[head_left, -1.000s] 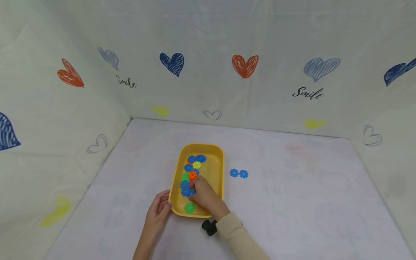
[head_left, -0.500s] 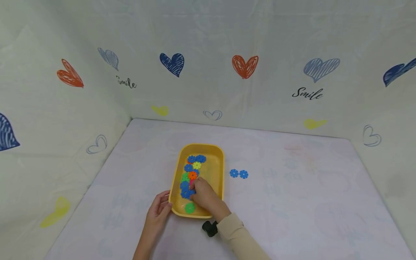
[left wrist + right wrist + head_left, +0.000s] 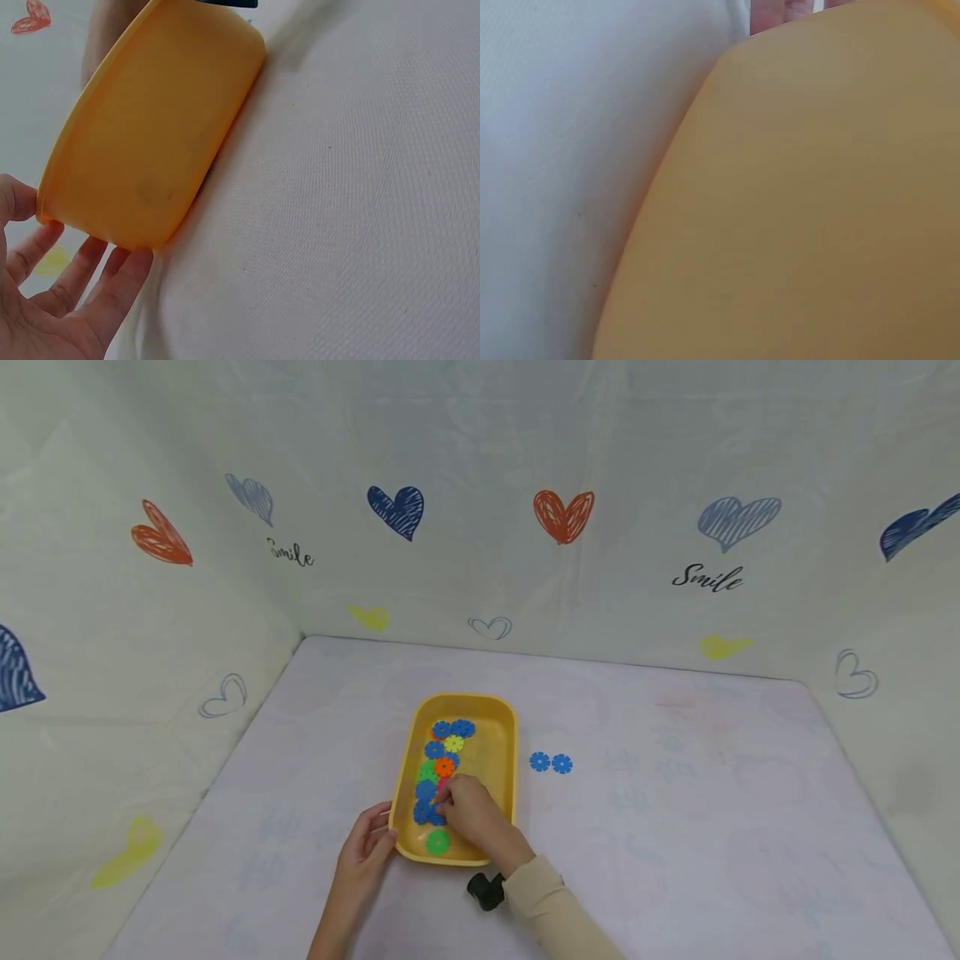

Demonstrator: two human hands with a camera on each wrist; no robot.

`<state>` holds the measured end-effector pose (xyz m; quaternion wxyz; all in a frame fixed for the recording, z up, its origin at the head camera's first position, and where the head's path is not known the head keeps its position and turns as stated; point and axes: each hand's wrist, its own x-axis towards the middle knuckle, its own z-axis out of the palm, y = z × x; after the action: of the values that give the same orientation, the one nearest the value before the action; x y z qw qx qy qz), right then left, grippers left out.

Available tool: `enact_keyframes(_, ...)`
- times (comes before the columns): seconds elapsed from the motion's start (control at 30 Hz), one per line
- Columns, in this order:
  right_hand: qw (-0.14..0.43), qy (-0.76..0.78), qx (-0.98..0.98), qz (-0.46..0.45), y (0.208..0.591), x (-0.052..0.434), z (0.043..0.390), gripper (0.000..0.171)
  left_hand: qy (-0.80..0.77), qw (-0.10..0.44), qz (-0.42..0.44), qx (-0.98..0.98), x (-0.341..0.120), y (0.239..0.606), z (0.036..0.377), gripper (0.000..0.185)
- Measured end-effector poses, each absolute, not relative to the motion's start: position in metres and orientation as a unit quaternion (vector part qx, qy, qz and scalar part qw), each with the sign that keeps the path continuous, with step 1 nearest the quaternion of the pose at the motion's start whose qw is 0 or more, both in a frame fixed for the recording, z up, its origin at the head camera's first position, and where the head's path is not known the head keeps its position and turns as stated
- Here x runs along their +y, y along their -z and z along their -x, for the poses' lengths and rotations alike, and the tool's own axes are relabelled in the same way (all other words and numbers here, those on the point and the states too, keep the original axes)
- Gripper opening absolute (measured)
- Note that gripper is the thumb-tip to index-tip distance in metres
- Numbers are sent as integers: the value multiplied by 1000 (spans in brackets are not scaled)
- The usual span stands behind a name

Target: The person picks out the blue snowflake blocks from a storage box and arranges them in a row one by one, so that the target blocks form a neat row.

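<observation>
You are resting your left hand [image 3: 365, 852] against the yellow tray [image 3: 491, 752], its fingers spreading apart and touching the tray's near left corner, and the tray is sitting closer to the worktop's [image 3: 675, 827] left edge than its right one. You are holding your right hand [image 3: 480, 814] inside the tray, bending its fingers by some blue flower pieces [image 3: 423, 812], but I cannot tell if they are pinching one. A green flower piece [image 3: 438, 842] is lying by the tray's near edge, while two more blue ones [image 3: 562, 764] are lying past its right edge.
</observation>
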<state>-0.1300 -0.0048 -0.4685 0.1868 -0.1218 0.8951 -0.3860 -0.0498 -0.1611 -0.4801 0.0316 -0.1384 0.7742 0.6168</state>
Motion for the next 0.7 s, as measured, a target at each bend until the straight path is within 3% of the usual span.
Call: enact_keyframes(0.7,146,531,831,79,424,38,120,13,-624,25,130,770,-162,480,48,39)
